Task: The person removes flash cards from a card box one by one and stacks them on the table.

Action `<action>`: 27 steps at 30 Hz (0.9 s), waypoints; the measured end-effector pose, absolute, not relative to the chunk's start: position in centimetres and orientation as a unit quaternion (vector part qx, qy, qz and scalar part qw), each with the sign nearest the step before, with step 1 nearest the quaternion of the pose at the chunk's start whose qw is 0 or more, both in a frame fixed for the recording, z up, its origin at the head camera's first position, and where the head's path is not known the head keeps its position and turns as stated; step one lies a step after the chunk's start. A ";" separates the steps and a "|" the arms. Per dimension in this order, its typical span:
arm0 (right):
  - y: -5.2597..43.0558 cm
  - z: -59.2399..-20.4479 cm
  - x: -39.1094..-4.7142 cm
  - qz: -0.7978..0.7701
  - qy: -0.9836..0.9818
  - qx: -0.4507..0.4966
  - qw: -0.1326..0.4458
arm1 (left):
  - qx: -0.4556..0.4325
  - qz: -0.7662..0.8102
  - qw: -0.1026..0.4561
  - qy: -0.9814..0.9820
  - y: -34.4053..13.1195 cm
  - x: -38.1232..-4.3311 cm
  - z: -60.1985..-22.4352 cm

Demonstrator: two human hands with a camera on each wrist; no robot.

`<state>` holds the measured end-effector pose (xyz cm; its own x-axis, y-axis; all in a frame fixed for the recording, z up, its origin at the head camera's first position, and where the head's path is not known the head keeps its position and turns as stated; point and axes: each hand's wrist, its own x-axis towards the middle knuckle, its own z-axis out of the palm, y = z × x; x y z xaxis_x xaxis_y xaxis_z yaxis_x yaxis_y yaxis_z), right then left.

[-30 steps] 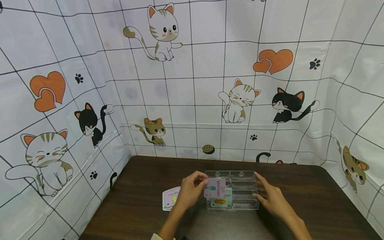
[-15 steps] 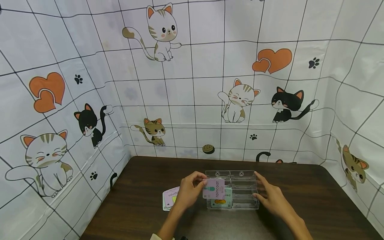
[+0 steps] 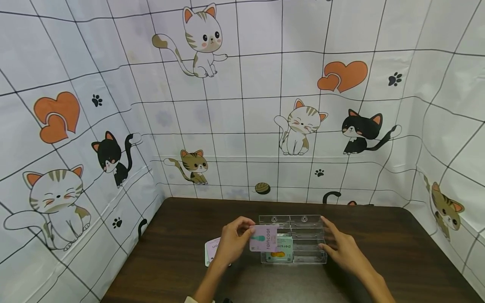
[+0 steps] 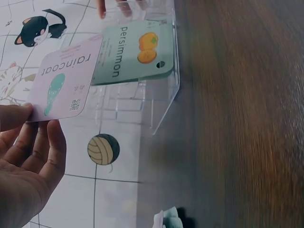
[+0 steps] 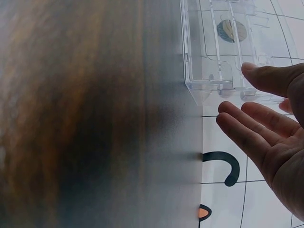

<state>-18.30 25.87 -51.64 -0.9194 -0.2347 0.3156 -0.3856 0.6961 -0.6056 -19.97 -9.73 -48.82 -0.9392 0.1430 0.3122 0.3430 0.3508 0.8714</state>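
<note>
My left hand point(image 3: 232, 242) pinches a lilac card point(image 3: 263, 238) printed "raincoat" by its edge, thumb in front and fingers behind. In the head view the card overlaps the left side of a clear plastic tiered rack point(image 3: 308, 242). A green card point(image 4: 130, 54) printed "persimmon", with orange fruit on it, stands in the rack's lower left slot, partly covered by the lilac card. My right hand point(image 3: 345, 250) is at the rack's right side, its fingers extended and the thumb point(image 5: 268, 78) overlapping the rack in the right wrist view.
A small pile of cards point(image 3: 211, 250), lilac on top, lies on the dark wood table point(image 3: 182, 235) left of the rack, partly hidden by my left hand. A white sheet with cartoon cats point(image 3: 227, 118) hangs behind and on both sides.
My left hand has drawn the raincoat card slightly left, uncovering more of the persimmon card. The right hand and the rack stay about where they were.
</note>
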 end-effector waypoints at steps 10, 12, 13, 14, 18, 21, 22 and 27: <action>26.0 -51.4 -18.3 0.351 -0.913 0.173 0.111 | -0.152 -0.555 0.098 -0.812 -10.7 -20.2 -48.7; 26.0 -51.4 -18.4 0.352 -0.913 0.172 0.111 | -0.150 -0.551 0.095 -0.815 -10.9 -20.0 -48.7; 26.0 -51.5 -18.4 0.352 -0.913 0.173 0.111 | -0.150 -0.548 0.094 -0.817 -11.1 -20.0 -48.7; 26.0 -51.5 -18.4 0.353 -0.913 0.172 0.110 | -0.149 -0.547 0.092 -0.819 -11.2 -19.9 -48.7; 26.0 -51.7 -18.4 0.355 -0.913 0.170 0.108 | -0.154 -0.547 0.090 -0.818 -11.6 -19.7 -48.8; 26.0 -51.7 -18.4 0.359 -0.912 0.168 0.104 | -0.156 -0.550 0.094 -0.815 -11.9 -19.8 -49.0; 25.9 -51.7 -18.4 0.360 -0.912 0.167 0.103 | -0.153 -0.551 0.093 -0.815 -12.0 -19.8 -49.0; 26.0 -51.7 -18.3 0.360 -0.913 0.165 0.103 | -0.143 -0.547 0.095 -0.819 -12.4 -19.7 -49.1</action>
<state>-18.31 25.98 -51.74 -0.9246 -0.2263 0.3063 -0.3744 0.6873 -0.6224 -19.74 -12.41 -49.05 -0.9407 0.1306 0.3132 0.3393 0.3594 0.8693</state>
